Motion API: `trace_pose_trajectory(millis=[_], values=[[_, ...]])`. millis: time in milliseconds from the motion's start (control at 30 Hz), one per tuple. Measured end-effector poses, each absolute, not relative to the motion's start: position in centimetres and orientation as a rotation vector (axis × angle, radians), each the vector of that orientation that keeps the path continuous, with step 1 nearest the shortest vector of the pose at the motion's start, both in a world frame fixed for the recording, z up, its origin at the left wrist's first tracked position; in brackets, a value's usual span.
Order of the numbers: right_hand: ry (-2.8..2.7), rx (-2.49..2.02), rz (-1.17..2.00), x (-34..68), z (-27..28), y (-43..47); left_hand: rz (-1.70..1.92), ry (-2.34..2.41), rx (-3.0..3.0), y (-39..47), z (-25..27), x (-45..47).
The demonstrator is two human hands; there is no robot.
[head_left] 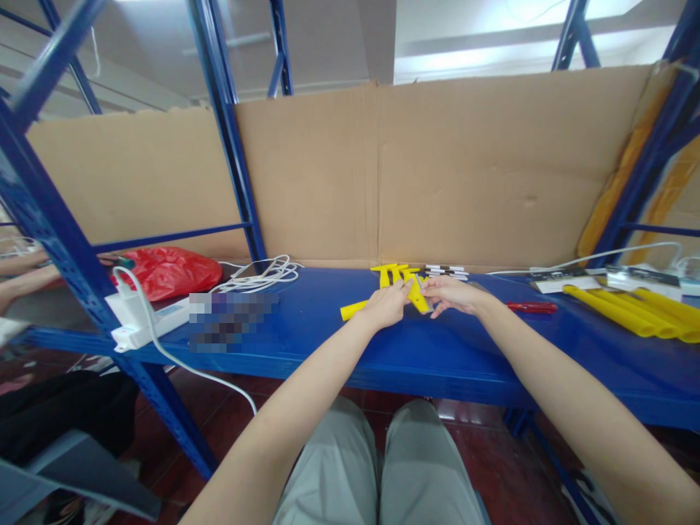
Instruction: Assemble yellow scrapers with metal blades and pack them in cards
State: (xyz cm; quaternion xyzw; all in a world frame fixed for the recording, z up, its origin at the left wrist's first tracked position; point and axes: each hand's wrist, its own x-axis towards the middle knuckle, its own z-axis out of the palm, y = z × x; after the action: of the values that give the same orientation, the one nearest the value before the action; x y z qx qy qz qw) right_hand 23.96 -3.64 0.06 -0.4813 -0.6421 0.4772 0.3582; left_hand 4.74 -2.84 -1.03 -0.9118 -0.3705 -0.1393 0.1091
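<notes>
A yellow plastic piece (418,297) is held just above the blue shelf, between my two hands. My left hand (387,305) is closed on its left side, the fingers bent around it. From the right, my right hand (453,293) pinches its edge, with a lower finger held apart. Something thin and greyish shows along that edge, too small to name. A yellow tube (353,310) lies beside my left hand, partly covered by it. Right behind the hands are several more yellow T-shaped plastic pieces (385,273).
Black-and-white strips (445,271) lie behind my right hand. To the right are a red tool (531,307), several yellow tubes (617,310) and packets (566,280). A power strip (158,321), white cable (267,273) and red bag (169,271) occupy the left. Another person's arm (27,283) reaches in there.
</notes>
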Motion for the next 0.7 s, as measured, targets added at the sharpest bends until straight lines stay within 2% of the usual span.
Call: trace_pose_trajectory(millis=[367,700], values=[[-1.608,-1.158,1.307,23.8,0.4,-3.8,-0.405,-1.086,-2.568,-3.2,-0.5,4.5],[-1.51,-1.112,1.227,22.3,1.3,-4.7,-0.45,-1.204,-2.422,-4.4,0.6,4.7]])
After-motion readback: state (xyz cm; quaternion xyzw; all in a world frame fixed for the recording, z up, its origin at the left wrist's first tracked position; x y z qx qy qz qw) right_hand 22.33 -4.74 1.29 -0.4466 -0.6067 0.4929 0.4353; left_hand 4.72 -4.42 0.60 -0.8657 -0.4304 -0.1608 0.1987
